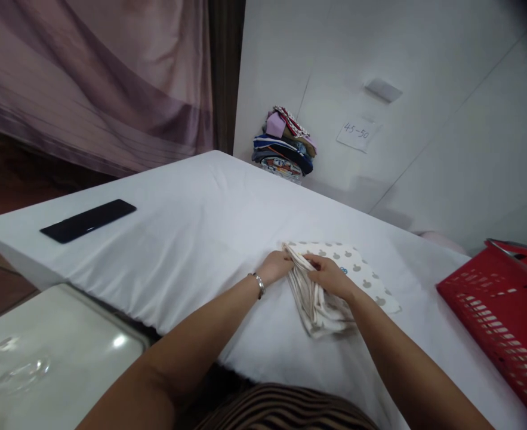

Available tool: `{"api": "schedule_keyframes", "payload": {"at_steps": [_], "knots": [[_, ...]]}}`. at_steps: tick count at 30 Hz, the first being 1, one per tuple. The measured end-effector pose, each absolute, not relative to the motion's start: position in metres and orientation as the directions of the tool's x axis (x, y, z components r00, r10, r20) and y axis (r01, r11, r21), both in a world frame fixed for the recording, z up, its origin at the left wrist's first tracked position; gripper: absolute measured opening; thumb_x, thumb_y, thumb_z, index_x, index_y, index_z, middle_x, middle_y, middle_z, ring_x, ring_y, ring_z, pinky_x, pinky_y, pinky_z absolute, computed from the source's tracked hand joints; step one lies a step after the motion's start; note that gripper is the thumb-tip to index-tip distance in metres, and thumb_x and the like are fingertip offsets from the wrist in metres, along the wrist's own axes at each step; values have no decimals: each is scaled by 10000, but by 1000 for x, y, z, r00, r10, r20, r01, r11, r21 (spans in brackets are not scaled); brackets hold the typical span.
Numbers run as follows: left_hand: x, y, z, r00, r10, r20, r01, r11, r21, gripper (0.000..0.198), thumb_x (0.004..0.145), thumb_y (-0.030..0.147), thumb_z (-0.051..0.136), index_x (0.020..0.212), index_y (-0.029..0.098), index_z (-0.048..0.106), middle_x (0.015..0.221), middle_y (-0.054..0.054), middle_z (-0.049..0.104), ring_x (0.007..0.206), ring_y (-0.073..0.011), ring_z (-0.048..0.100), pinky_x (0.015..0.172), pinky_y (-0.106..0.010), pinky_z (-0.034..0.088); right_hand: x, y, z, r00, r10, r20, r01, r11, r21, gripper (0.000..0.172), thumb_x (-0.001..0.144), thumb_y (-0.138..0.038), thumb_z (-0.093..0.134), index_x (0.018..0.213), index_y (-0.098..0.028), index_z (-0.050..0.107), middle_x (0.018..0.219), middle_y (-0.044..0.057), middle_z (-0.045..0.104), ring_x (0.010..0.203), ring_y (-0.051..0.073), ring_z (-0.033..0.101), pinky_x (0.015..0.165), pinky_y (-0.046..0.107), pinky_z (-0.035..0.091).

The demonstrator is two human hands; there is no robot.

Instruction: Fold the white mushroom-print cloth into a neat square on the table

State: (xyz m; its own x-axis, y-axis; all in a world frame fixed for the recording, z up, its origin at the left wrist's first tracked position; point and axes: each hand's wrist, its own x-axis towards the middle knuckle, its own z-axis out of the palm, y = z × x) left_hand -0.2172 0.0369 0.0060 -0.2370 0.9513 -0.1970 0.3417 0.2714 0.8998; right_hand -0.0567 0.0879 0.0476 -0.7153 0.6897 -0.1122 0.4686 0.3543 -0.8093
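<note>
A small white garment printed with grey shapes lies on the white table in front of me. Its near part is gathered into folds. My left hand, with a bracelet on the wrist, pinches the garment's upper left corner. My right hand grips the bunched folds just right of it, fingers curled over the cloth. Both hands are closed on the fabric and almost touch each other.
A black phone lies at the table's left. A pile of folded coloured clothes sits at the far edge against the white wall. A red plastic basket stands at the right. A paper note is stuck on the wall.
</note>
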Motion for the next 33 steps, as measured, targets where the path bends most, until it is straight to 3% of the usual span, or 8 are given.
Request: {"api": "schedule_keyframes", "payload": {"at_steps": [6, 22, 27, 33], "knots": [[-207, 33, 17, -135, 927, -349, 157, 368, 916, 178, 689, 209, 557, 521, 154, 540, 381, 76, 344, 360, -53, 292, 381, -199, 217, -58, 85, 51, -703, 696, -143, 471, 306, -827, 476, 606, -135, 448, 1043, -210, 622, 822, -11, 662, 685, 155, 570, 577, 231, 411], [-206, 27, 13, -202, 898, -392, -63, 387, 920, 176, 671, 219, 580, 570, 168, 447, 410, 84, 361, 362, -45, 314, 354, -183, 167, -55, 88, 32, -654, 751, -86, 341, 192, -920, 283, 676, -225, 536, 933, -160, 636, 839, 18, 659, 792, 181, 588, 712, 282, 449], [-205, 27, 8, -265, 896, -357, -25, 364, 931, 101, 651, 192, 587, 579, 150, 529, 409, 73, 395, 388, -47, 354, 375, -170, 221, -56, 87, 30, -626, 776, -68, 368, 217, -904, 271, 666, -218, 540, 910, -161, 642, 811, 16, 660, 755, 176, 585, 686, 275, 448], [-204, 26, 7, -295, 886, -357, -4, 372, 928, 47, 643, 182, 586, 647, 139, 605, 513, 32, 547, 467, -88, 526, 424, -173, 350, -58, 81, 34, -627, 777, 53, 382, 366, -848, 288, 677, -187, 498, 917, -179, 658, 828, 13, 662, 753, 172, 574, 680, 266, 436]]}}
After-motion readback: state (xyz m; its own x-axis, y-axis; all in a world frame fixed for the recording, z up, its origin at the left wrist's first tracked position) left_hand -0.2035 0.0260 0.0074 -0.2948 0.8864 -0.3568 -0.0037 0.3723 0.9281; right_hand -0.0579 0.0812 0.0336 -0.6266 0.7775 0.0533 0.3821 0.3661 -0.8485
